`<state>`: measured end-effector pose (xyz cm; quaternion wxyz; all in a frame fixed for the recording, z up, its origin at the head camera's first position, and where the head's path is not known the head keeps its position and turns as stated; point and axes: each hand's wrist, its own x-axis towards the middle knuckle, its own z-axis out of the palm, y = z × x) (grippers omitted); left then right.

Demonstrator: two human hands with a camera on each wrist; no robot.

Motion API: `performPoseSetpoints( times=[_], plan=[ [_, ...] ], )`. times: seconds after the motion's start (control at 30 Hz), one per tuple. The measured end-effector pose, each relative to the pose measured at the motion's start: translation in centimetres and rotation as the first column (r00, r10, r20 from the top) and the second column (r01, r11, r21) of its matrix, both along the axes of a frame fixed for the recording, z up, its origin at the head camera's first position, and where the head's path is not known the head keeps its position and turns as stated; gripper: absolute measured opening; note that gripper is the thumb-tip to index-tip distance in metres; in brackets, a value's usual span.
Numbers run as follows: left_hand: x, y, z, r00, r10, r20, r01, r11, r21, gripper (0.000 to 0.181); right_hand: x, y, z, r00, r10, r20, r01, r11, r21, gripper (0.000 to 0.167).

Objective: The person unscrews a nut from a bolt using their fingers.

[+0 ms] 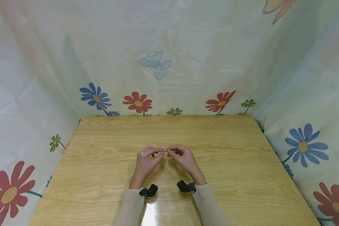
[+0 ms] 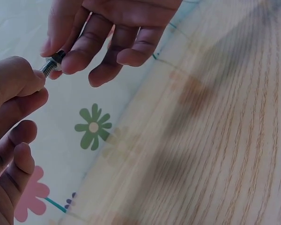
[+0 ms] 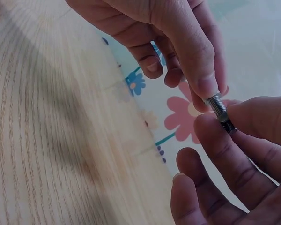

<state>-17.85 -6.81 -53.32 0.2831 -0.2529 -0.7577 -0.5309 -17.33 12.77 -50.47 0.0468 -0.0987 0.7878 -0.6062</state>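
A small silver bolt (image 1: 165, 151) is held between both hands above the table, its threaded shank (image 2: 48, 68) showing between the fingertips. My left hand (image 1: 147, 161) pinches one end of it between thumb and forefinger. From the other side my right hand (image 1: 187, 160) pinches the dark end (image 3: 228, 126), with thumb and finger around it. In the left wrist view a wider silver piece like a nut (image 2: 53, 60) sits by that dark end, partly covered by the right fingers. The tip under the left thumb is hidden.
A wooden table (image 1: 231, 163) spreads out under both hands. Behind it and along both sides hangs a pale curtain (image 1: 186, 62) printed with flowers and butterflies. Each wrist wears a black camera mount, on the left (image 1: 149, 191) and on the right (image 1: 186, 186).
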Motion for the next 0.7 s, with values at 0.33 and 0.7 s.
performPoseSetpoints(
  times=[0.33,0.7],
  plan=[
    [0.02,-0.10,0.29,0.999,0.027,0.031,-0.026,0.999,-0.035,0.011,-0.15,-0.05,0.05,0.997,0.012,-0.081,-0.012,1.000,0.000,0.016],
    [-0.08,-0.29,0.31,0.999,0.033,0.017,-0.033,0.999,-0.031,0.012,-0.04,0.14,0.51,0.993,0.016,-0.121,-0.025,0.997,-0.078,0.038]
  ],
)
